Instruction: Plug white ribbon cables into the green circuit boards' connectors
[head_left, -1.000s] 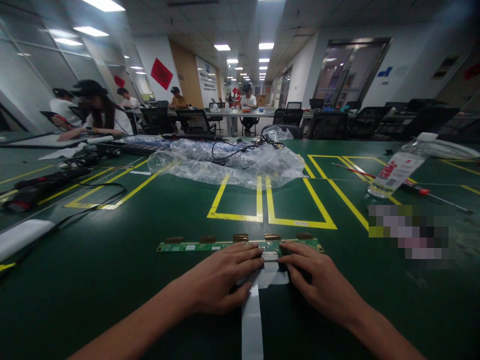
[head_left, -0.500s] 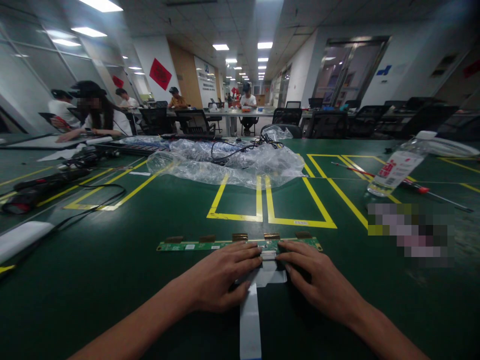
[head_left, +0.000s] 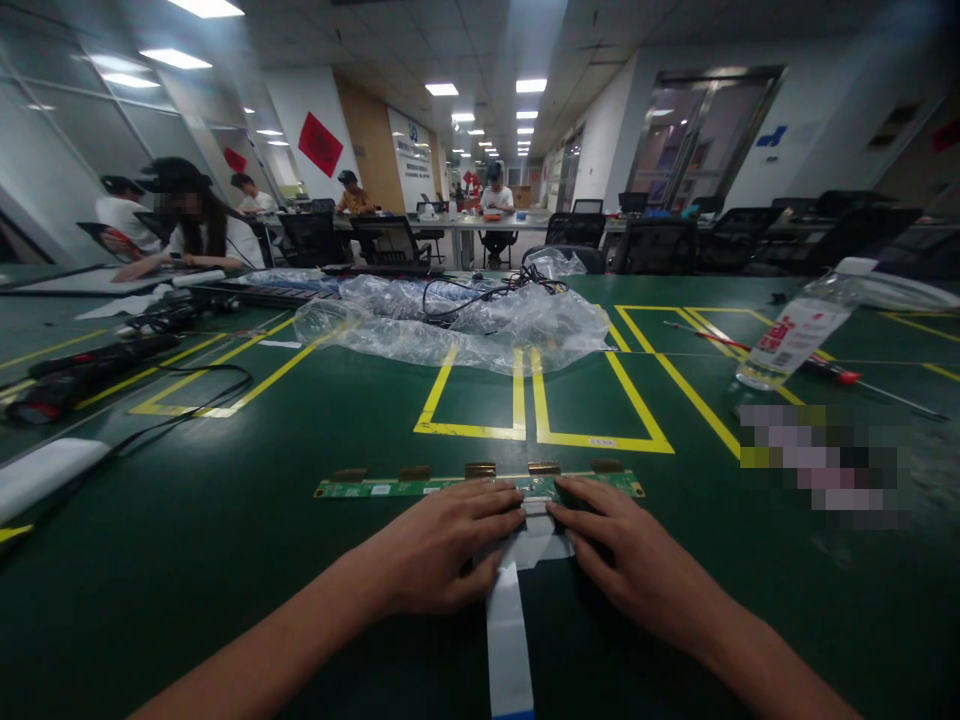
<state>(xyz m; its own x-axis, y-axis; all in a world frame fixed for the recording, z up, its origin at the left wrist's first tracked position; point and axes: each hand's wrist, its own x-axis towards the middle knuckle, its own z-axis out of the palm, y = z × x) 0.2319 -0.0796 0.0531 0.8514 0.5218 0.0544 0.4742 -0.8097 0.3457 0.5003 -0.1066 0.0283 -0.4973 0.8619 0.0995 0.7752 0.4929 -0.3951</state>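
A long narrow green circuit board lies across the table, with several brown flex tabs along its far edge. A white flat ribbon cable runs from the board's middle toward me, its blue-tipped end at the bottom of the view. From the left, my left hand has its fingertips on the board and the cable's end, the thumb lower on the cable. My right hand grips the cable's end from the other side, index finger at the connector and thumb by the cable's folded part. My fingers partly hide the joint.
Clear plastic wrap with black cables lies beyond the board. At right are a water bottle, a screwdriver and a blurred-out item. A black tool with a cord lies left. A person works at far left.
The cable's loose lower end has swung slightly to the right, showing more of its blue tip. Both hands stay at the connector, with the right index finger shifted slightly left.
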